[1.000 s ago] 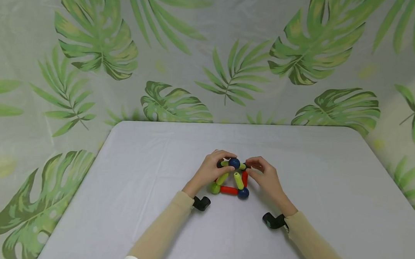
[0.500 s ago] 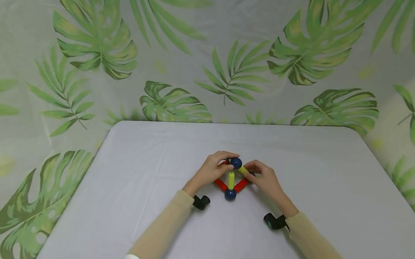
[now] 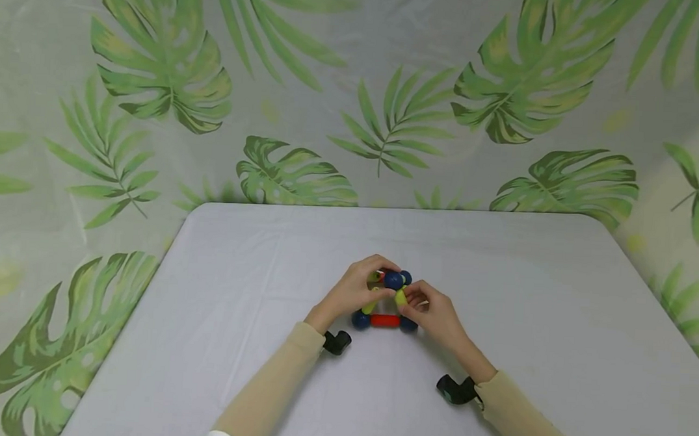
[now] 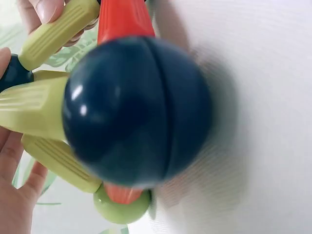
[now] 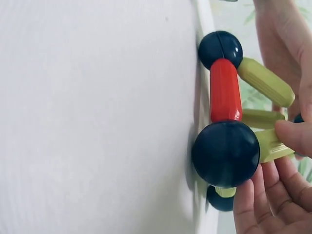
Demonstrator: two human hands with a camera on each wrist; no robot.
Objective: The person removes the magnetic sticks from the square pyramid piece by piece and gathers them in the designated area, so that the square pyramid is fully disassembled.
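On the white table stands a frame of magnetic rods and balls. Yellow-green rods lean in from its base toward a blue ball [image 3: 393, 280] at the top. My left hand [image 3: 354, 284] holds that top ball between thumb and fingers. With thumb and fingers, my right hand [image 3: 439, 318] pinches the front-right yellow-green rod [image 5: 271, 145], just above a blue corner ball [image 5: 225, 154]. A red rod [image 3: 385, 321] joins this corner to the front-left blue ball [image 4: 136, 112]. Farther back in the left wrist view is a green ball [image 4: 122, 204]. Fingers partly hide the rods' upper ends.
White cloth covers the table [image 3: 249, 370]. Behind it hangs a leaf-patterned backdrop [image 3: 388, 128]. Black wrist cameras [image 3: 458, 390] sit on both wrists, close over the cloth.
The frame has turned clockwise seen from above, so the blue front-right corner is now front-left. My right hand has moved from the back right to the front-right rod; my left stays at the top.
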